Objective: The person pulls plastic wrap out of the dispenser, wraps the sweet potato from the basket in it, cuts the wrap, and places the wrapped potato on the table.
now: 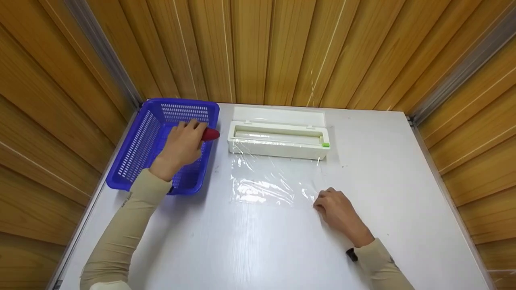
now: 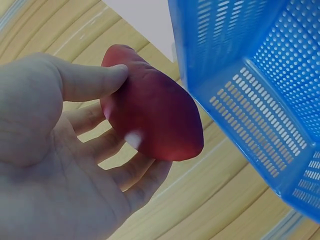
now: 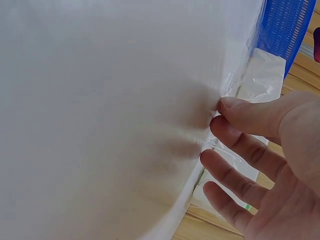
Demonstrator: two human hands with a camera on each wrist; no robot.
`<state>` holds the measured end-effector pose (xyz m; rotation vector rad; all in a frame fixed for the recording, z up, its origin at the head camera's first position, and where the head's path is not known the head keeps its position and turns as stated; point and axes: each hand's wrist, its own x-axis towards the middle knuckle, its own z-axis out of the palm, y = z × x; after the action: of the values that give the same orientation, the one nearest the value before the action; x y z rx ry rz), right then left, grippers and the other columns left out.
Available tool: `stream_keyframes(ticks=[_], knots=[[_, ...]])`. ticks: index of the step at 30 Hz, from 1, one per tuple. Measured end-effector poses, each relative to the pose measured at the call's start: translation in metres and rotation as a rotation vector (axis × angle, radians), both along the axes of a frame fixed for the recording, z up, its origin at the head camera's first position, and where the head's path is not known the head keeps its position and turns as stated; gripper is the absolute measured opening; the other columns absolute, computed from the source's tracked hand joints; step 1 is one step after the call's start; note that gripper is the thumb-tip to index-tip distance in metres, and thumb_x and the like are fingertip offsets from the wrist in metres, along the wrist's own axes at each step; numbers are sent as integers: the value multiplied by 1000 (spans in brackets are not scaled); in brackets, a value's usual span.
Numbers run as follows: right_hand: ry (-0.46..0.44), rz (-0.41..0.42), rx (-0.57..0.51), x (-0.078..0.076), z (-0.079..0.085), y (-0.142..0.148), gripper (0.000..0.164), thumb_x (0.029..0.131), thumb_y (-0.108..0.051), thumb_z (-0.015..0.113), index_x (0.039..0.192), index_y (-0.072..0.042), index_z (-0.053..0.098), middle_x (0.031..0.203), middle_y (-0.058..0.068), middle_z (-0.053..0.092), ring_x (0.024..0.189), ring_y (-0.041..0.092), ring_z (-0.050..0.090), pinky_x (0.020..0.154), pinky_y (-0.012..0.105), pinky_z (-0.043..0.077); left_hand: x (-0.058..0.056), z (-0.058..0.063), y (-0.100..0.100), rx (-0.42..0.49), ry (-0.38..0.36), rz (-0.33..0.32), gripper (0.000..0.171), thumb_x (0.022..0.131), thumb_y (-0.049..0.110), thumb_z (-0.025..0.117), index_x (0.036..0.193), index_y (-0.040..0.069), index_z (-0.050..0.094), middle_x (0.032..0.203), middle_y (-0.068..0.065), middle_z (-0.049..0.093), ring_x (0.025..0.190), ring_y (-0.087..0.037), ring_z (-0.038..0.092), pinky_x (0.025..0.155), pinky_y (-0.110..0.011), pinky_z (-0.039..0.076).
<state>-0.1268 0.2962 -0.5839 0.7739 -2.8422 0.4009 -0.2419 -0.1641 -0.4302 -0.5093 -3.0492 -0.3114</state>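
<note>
Holding a red object [image 1: 210,134], left hand [image 1: 181,147] has thumb on one side, fingers on the other, palm side down. Object is smooth, tapered, type unclear. From the head view it overlaps the right rim of the blue basket [image 1: 185,112]; exact height above rim can't be read.

Right hand [image 1: 336,211] narrow: thumb and index pinch the edge of the clear film [image 1: 262,189] at its near right corner. Other fingers spread, tips near the same edge.

Beige sleeves on both arms, small dark lettering on the left one [image 1: 137,209]. Small black item [image 1: 352,254] at the right cuff.

Film runs from the white dispenser box [image 1: 278,124] toward the person, over the box front, wrinkled with strong glare. Box sits upright and open-topped near the back, to the right of the basket. Green piece [image 1: 325,144] at its right end. White panel [image 1: 278,114] directly behind it.

Tabletop [image 1: 282,249]: white, faint wood grain, glossy streak down the middle, a few dark specks. Shadow under left arm and basket. Grey trim along the left edge.

Room: tight three-sided booth. Back wall [image 1: 250,52] is vertical honey-brown wood-look boards, thin bright lines in some joints. Side walls same finish. Grey metal posts [image 1: 105,48] at both back corners, close to the tabletop corners.
</note>
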Motion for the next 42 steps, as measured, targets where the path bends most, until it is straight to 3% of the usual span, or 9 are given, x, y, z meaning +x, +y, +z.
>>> stream_keyframes(ticks=[15, 22, 31, 42], knots=[[-22, -8, -11, 1, 1, 1, 12, 86, -2, 86, 83, -14, 84, 86, -1, 76, 83, 22, 67, 75, 40, 55, 7, 0, 17, 11, -12, -15, 54, 98, 10, 73, 150, 5, 56, 144, -24, 61, 124, -48, 58, 109, -66, 48], [-20, -12, -2, 1, 1, 1, 12, 85, -3, 87, 84, -14, 84, 87, -1, 76, 84, 21, 67, 76, 40, 56, 10, 1, 29, -5, 34, -62, 53, 98, 8, 72, 148, 4, 56, 142, -23, 62, 122, -48, 59, 106, -65, 50], [48, 36, 22, -1, 0, -1, 11, 84, -3, 89, 84, -13, 84, 87, -1, 74, 84, 21, 67, 79, 40, 56, 15, -5, 40, 18, 139, -128, 43, 98, 6, 68, 141, 3, 61, 135, -22, 66, 115, -49, 63, 97, -63, 54], [86, 50, 2, -4, 4, 2, 12, 82, -1, 89, 84, -12, 84, 86, 1, 74, 83, 23, 66, 80, 42, 57, 22, -11, 57, 8, 175, -162, 43, 97, 7, 71, 139, 4, 62, 130, -19, 68, 111, -46, 65, 91, -60, 56]])
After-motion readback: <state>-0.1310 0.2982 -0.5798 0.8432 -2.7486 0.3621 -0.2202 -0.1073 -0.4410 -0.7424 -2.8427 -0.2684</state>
